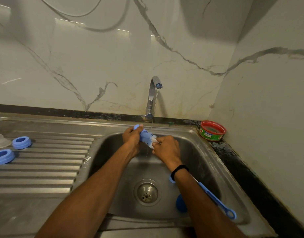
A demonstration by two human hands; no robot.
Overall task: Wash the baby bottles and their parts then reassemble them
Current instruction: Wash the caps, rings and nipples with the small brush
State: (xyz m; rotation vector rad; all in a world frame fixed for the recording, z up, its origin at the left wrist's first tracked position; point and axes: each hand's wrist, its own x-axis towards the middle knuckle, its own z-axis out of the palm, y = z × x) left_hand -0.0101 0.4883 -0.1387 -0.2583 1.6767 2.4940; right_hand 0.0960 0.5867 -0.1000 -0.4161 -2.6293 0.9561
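Over the steel sink [195, 152], my left hand [131, 137] grips the blue handle end of a small blue-and-white bristle brush [147, 135]. My right hand [165, 147] pinches the brush's white tip, where a small clear part may be held; I cannot tell. A thin stream falls from the faucet [153, 95] just behind the brush. On the drainboard at the left lie two blue bottle collar rings [21, 142] [2, 156] and a clear nipple [2, 140]. A long blue bottle brush [216, 200] lies in the basin under my right forearm, beside a round blue part [181, 205].
A red-and-green tub of dish paste [212, 130] sits on the dark counter at the sink's back right corner. The ribbed drainboard [44, 170] stretches left. The drain strainer [147, 192] is at the basin's middle. Marble wall panels close in behind and to the right.
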